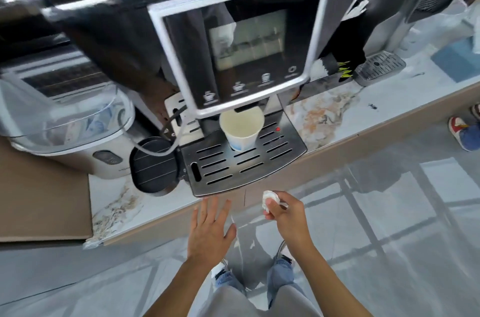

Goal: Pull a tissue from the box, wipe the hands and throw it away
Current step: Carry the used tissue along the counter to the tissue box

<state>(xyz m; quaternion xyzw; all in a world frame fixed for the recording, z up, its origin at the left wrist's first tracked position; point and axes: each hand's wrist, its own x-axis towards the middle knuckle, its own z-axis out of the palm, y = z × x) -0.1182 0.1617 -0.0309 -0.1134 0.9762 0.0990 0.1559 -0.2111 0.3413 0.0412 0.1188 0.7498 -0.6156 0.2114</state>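
Head view, fast pass: the tissue [270,199] is a crumpled white wad, soft and creased, pinched in my right hand [285,215] between thumb and fingertips, held in the air just off the front edge of the countertop [368,111]. I judge it balled up like that because the wiping is about done and it is ready for the bin; no bin shows in frame, so I cannot say where it goes. My left hand [210,228] holds nothing, fingers spread wide and flat, palm down, close beside the right one but apart from it, likely airing or free after the wipe.

Just beyond both hands sits the coffee machine [233,51], glossy black with a silver-framed touch panel. Its drip tray [233,163] is brushed metal with slotted openings, and a white paper cup [241,129] stands upright on it under the spout, placed to catch a pour. The countertop looks like polished marble-pattern stone, pale with rust veins. Far right on it lies a blue box [457,62], possibly the tissue box, too blurred to confirm. Left, a white appliance with a clear domed lid [62,114].
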